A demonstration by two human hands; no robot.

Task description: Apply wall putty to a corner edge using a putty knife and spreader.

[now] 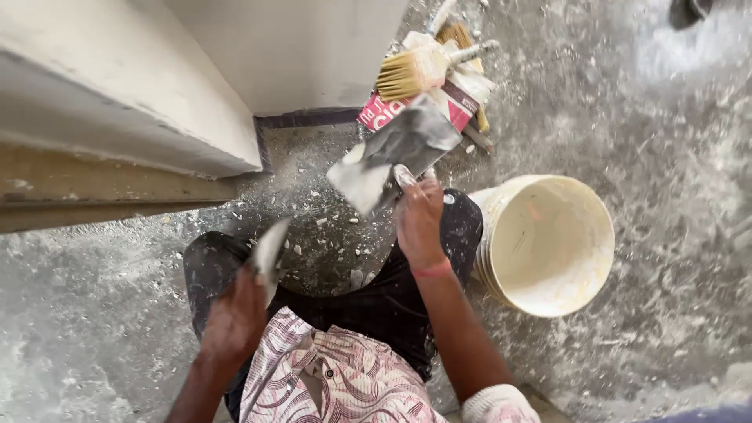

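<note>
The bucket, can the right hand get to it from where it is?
Probably yes. The cream bucket stands open on the floor just beside the right hand, with nothing between them. But that hand is already full: it grips a wide putty blade, so grabbing the bucket looks awkward.

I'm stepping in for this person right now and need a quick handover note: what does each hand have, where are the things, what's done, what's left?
Right hand grips a wide putty blade carrying a smear of white filler. Left hand grips a smaller scraper over the knee. Bucket stands at the right, nearly empty. Brushes lie on a pink packet by the wall. Wall already looks coated; filler on the blade not yet applied. Floor littered with dried scraps.
</note>
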